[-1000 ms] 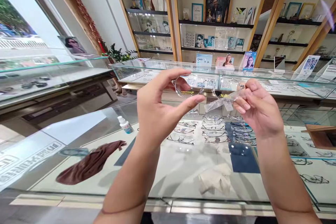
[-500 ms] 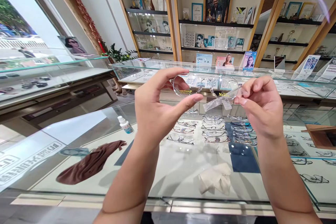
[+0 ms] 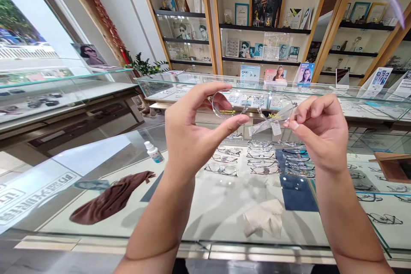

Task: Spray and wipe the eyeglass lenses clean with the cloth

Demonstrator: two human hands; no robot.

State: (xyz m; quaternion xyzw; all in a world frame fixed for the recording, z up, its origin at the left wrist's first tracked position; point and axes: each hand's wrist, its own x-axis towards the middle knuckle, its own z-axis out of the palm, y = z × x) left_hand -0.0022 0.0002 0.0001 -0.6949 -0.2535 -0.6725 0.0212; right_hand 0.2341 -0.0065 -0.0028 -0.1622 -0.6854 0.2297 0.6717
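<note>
I hold a pair of clear-rimmed glasses [image 3: 253, 110] up in front of me, above a glass counter [image 3: 105, 158]. My left hand [image 3: 192, 135] pinches the left lens rim between thumb and forefinger. My right hand [image 3: 321, 130] is curled round the right end of the frame, fingertips pressed together. A small tag in clear wrap [image 3: 268, 127] hangs from the bridge. The fine parts of the frame are hard to make out against the background.
On the counter lie a brown cloth [image 3: 111, 199], a small white bottle [image 3: 153, 152] and a pale crumpled cloth [image 3: 263, 218]. Rows of glasses [image 3: 257, 160] sit inside the case below. A wooden box [image 3: 393, 165] stands at the right; display shelves [image 3: 263, 30] line the back wall.
My right hand has turned and curled more tightly round the right end of the glasses. The glasses shifted slightly; my left hand stayed almost still.
</note>
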